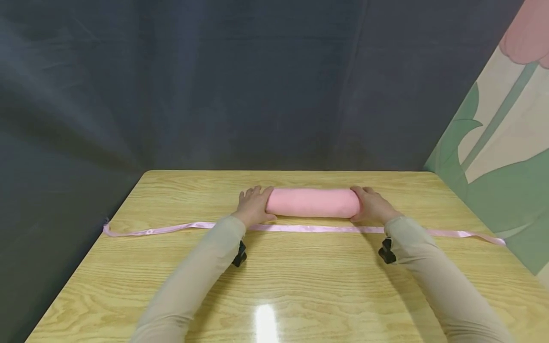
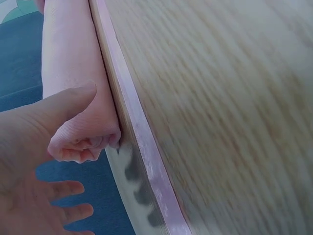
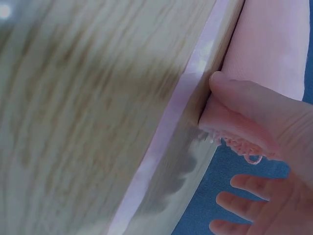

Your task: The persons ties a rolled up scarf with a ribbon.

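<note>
A rolled-up pink cloth (image 1: 313,202), like a towel, lies crosswise near the far part of the wooden table. My left hand (image 1: 254,207) holds its left end between thumb and forefinger; the other fingers are spread past the end. At the opposite end my right hand (image 1: 374,206) grips the roll the same way, its thumb (image 3: 244,95) along the near side. Loose looped fringe (image 3: 244,148) shows at the right end, and folded layers (image 2: 80,147) at the left. Just in front of the roll, a long pink satin ribbon (image 1: 309,228) stretches across the table.
The wooden table (image 1: 300,271) has its far edge close behind the roll. Dark cloth (image 1: 257,85) hangs behind and to the left. A wall with a painted flower (image 1: 506,114) stands on the right. The ribbon's ends reach the table's side edges.
</note>
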A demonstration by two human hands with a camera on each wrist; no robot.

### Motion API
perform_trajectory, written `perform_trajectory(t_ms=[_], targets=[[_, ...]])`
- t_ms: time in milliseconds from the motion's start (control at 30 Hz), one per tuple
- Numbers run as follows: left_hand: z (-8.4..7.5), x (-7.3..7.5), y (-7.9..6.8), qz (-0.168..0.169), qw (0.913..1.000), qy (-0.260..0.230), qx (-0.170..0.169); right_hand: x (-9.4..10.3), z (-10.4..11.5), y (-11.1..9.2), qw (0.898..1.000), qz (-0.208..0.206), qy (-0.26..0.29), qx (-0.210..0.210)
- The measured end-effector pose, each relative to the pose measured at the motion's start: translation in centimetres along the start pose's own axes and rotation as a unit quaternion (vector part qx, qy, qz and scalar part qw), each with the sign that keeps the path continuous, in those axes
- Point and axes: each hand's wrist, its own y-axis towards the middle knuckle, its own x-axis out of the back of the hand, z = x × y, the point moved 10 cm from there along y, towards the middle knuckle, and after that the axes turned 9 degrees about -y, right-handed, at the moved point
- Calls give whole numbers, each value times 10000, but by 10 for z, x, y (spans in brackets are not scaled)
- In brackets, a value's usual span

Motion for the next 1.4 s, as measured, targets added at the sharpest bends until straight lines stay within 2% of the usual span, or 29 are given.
perform_trajectory(t_ms=[400, 833, 1200, 1400], targets=[[-1, -3, 8, -171, 9998, -76, -39, -2, 0, 0, 9999, -36, -14, -98], [-2, -7, 15, -332, 9993, 154, 106, -1, 2, 1, 9996, -70, -165, -196], [-12, 0, 13, -753, 9957, 535, -123, 8, 5, -1, 9980, -511, -363, -129], [-14, 0, 13, -773, 9944, 687, -218, 9, 3, 0, 9969, -618, -439, -222]])
